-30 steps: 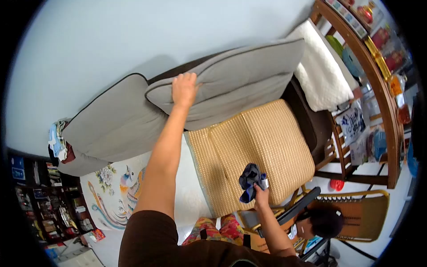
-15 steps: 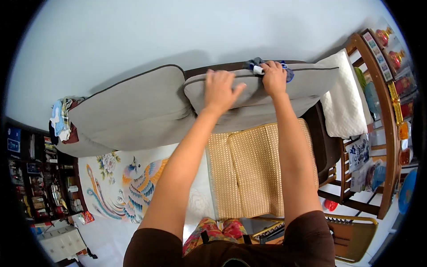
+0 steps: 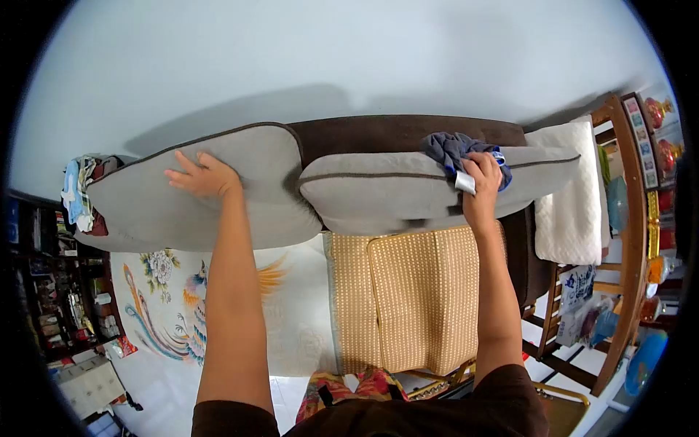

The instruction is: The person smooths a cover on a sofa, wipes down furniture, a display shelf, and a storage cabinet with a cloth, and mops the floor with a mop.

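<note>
Observed far left of the woven mat [image 3: 415, 306]: dark bookshelf [image 3: 62, 280], shelves packed with small goods. Nearer, behind and left of the mat: bundle of clothes [image 3: 80, 193], draped over the outer end of a broad grey cushion [image 3: 156, 215]. Over the face of that cushion: left hand [image 3: 207, 176], fingers spread, holding nothing. Contact with the fabric: cannot tell. Adjoining the mat's left edge: white cover [image 3: 298, 306], printed with a colourful bird and flowers. Directly behind the mat: narrow grey cushion [image 3: 393, 197], dark-piped, with brown backrest [image 3: 408, 135] exposed beyond. At the top of this cushion, behind the mat's right half: dark grey-and-blue cloth [image 3: 445, 149], crumpled, grasped by right hand [image 3: 482, 178], fingers bent over it, silvery tag [image 3: 465, 183] showing beside them. Hold on the cushion edge as well: cannot tell. Behind and right of the mat: white quilted pillow [image 3: 571, 197]. Farthest right of the mat: wooden rack [image 3: 633, 218], bearing assorted household goods.
</note>
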A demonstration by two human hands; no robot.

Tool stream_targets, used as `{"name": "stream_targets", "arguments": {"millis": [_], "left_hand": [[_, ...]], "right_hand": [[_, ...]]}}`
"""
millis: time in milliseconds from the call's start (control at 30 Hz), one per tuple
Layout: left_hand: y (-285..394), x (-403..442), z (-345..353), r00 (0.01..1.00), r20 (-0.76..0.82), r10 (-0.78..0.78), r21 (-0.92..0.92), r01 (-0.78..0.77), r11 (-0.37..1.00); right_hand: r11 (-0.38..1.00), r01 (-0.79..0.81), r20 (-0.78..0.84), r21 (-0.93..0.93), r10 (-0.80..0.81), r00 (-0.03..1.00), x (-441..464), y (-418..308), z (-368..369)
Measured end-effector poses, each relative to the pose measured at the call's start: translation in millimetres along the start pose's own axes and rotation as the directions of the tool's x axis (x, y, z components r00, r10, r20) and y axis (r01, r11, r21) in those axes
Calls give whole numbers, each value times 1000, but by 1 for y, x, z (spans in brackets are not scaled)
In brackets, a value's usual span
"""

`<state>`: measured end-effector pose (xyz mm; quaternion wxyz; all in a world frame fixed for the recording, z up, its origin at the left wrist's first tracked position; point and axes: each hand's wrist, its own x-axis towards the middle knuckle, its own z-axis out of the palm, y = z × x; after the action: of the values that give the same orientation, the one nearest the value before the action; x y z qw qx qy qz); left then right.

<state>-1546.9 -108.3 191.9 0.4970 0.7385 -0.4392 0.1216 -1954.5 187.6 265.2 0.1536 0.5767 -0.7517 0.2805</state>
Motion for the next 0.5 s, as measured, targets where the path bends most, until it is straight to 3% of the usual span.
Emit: {"name": "stream_targets", "arguments": {"millis": [133,300,433,500], "left_hand": [[-10,3,11,978,-131,160,-51,-168,984],[-8,1,9,982,-74,173,-59,-177,982],[-8,1,8,988,-7,156,-38,-156,987],[-9,2,10,979,-26,201,-70,-202,977]], "right_hand": [[1000,-12,3,19,12,1000,3,-7,-6],[1000,-13,3,-7,13,1000,4,-9,-7],[997,56,175,-48,-47,984,32,-7,-24],[993,85,351,-80,-52,935,63,-1,-29]]}}
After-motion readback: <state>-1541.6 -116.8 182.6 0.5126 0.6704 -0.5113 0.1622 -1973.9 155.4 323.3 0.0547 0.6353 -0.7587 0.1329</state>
